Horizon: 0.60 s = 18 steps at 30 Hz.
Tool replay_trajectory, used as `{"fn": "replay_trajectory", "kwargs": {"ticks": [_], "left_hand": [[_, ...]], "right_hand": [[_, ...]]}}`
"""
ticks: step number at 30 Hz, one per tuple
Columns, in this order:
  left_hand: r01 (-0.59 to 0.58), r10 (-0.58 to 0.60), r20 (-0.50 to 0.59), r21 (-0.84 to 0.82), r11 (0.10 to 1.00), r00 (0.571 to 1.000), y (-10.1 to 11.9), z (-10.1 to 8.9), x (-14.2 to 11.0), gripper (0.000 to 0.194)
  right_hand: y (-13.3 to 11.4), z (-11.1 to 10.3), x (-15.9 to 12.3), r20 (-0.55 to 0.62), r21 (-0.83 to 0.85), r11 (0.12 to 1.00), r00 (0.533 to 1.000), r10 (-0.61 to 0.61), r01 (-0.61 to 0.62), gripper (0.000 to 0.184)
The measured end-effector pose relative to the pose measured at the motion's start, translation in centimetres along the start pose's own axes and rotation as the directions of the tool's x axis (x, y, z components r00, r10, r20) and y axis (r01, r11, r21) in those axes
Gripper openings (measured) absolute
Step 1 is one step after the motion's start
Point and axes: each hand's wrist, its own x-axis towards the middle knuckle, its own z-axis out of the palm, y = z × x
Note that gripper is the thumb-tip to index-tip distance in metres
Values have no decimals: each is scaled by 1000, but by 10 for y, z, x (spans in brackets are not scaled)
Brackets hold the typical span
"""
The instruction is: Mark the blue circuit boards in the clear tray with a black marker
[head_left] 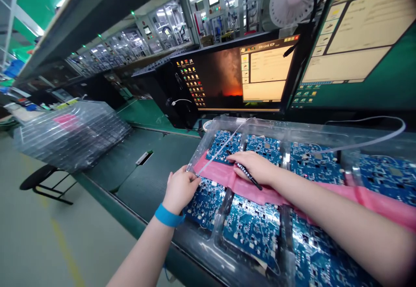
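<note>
Above a clear plastic tray (266, 126) of blue circuit boards (253, 230), the right hand (251, 167) grips a slim black marker pen (247, 176) over a pink plastic sheet (260, 194), while the left hand (180, 189) closes around the tray's near corner.

From here I see the left hand (180, 189), a blue wristband (169, 216) at its wrist, holding the edge of a clear plastic tray (260, 125). The right hand (250, 167) pinches a black marker pen (248, 176) just above a pink plastic sheet (216, 172) lying across blue circuit boards (253, 230) in the tray. Beyond them, a monitor (240, 72) shows a software window, with a white desk fan (290, 5) at upper right. A wrapped stack of trays (71, 135) sits at left of the frame.
</note>
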Motion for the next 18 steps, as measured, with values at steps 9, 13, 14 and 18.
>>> {"fn": "replay_trajectory", "kwargs": {"ticks": [9, 13, 14, 18], "left_hand": [[-8, 8, -13, 36, 999, 1000, 2, 1, -1, 22], [-14, 15, -15, 55, 998, 1000, 4, -1, -1, 23], [-20, 21, -11, 59, 998, 1000, 4, -1, 0, 23], [-36, 35, 14, 83, 996, 999, 2, 0, 1, 19]], "right_hand": [[1, 0, -1, -12, -13, 1000, 1000, -3, 3, 36], [1, 0, -1, -6, -8, 1000, 1000, -5, 5, 35], [1, -1, -1, -3, -7, 1000, 1000, -3, 3, 34], [0, -1, 0, 4, -13, 1000, 1000, 9, -9, 34]]}}
